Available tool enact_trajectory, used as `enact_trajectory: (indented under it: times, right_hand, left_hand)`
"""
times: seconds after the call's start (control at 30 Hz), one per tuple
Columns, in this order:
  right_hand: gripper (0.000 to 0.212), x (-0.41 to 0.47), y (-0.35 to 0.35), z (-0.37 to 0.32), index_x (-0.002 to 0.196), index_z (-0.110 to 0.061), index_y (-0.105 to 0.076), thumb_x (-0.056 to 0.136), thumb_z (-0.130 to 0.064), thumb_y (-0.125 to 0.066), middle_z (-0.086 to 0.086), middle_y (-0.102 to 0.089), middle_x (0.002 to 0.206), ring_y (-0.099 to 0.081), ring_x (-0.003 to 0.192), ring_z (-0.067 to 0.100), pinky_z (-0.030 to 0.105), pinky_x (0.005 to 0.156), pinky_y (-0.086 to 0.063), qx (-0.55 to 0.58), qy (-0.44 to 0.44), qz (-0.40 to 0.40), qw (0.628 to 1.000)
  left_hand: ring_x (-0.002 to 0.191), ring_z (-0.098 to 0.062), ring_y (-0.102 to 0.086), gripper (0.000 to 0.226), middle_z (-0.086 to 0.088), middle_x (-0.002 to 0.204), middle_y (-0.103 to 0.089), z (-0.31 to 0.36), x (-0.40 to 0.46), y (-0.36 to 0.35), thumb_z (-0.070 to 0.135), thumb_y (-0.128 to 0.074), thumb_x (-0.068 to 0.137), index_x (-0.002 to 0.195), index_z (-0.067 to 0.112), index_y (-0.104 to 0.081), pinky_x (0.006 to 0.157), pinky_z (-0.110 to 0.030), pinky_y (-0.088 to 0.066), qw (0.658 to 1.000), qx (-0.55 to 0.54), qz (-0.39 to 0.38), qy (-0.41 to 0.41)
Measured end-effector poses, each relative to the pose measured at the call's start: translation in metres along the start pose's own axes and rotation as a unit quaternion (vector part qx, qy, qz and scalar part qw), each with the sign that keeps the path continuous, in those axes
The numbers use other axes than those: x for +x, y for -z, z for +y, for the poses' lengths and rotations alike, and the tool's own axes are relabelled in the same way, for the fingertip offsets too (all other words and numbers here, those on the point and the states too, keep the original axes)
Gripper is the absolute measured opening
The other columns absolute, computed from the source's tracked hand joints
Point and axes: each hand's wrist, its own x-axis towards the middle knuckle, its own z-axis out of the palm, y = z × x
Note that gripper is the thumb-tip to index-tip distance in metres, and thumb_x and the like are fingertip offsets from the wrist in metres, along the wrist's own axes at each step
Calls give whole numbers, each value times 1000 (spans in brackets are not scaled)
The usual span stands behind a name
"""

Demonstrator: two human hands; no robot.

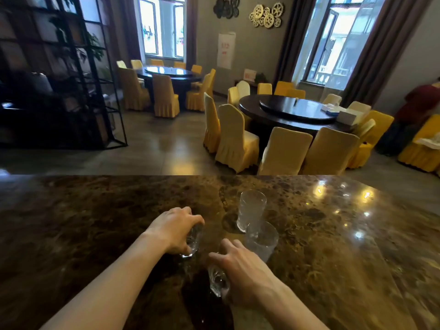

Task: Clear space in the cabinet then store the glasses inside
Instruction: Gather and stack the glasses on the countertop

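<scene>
Several clear textured glasses are on the brown marble counter (95, 222). My left hand (175, 228) is closed from above around one glass (194, 242) near the counter's middle. My right hand (242, 270) grips another glass (217, 281) closer to me, tilted toward the left. Two more glasses stand free just beyond my right hand: a near one (262, 240) and a far one (252, 209), both upright. No cabinet is in view.
Beyond the counter lies a dining room with two round dark tables (288, 110) ringed by yellow-covered chairs (234, 139). A black metal shelf frame (102, 91) stands at the left. A person in red (419, 108) is at the far right.
</scene>
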Motion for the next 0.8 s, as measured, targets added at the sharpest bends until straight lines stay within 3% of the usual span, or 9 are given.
enact_trajectory:
  times: [0.23, 0.5, 0.8]
  right_hand:
    - [78, -88, 14, 11, 141, -39, -50, 74, -31, -89, 2, -50, 124, -50, 113, 22, 40, 93, -55, -9, 12, 57, 998]
    - [78, -216, 20, 42, 135, -44, -55, 68, -30, -93, -10, -47, 107, -51, 96, 14, 30, 82, -53, -11, 16, 84, 996]
    - [78, -286, 21, 43, 135, -41, -57, 67, -35, -94, -6, -53, 114, -56, 102, 14, 24, 80, -49, -16, -31, 90, 995]
  left_hand:
    - [118, -18, -51, 79, 8, 123, -51, 54, -99, 25, 52, -84, 69, 137, 43, -45, 99, -38, -49, 997, 6, 8, 70]
    - [110, -10, -51, 75, 15, 116, -52, 144, -208, 24, 52, -85, 67, 132, 47, -48, 93, -29, -49, 993, -12, 30, 112]
    - [103, -4, -51, 72, 19, 112, -51, 186, -283, 18, 49, -87, 67, 129, 47, -50, 86, -22, -49, 992, -23, 49, 114]
